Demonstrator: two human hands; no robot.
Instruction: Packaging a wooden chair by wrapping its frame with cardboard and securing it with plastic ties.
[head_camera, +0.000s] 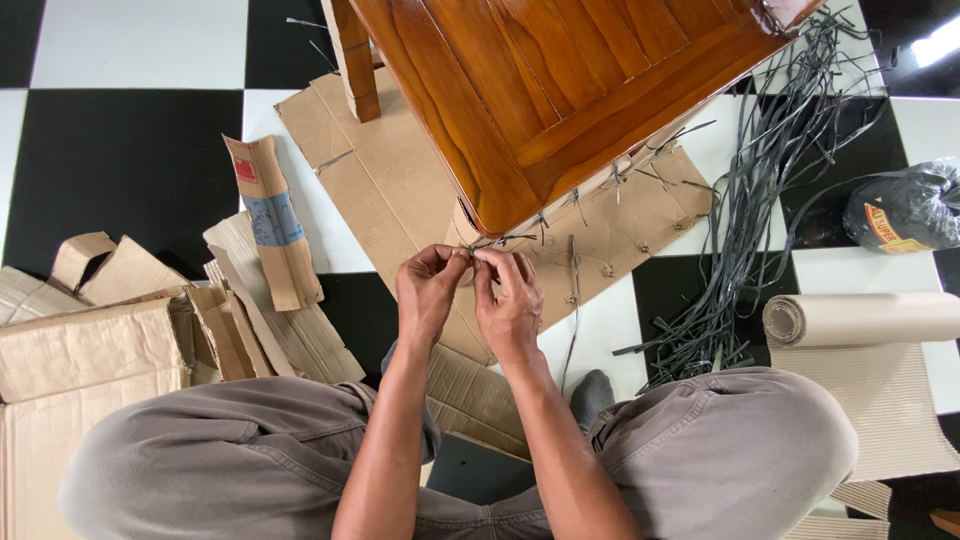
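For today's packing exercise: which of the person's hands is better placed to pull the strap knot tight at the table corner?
Probably the right hand: its fingertips pinch the dark strap right at the wooden table corner, while the left hand steadies beside it. It's a close call.

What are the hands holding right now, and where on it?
Both the left hand and right hand pinch the ends of a thin dark strap at the wooden table corner.

left hand (428, 290) and right hand (507, 300) side by side, fingertips pinched together, forearms extended forward
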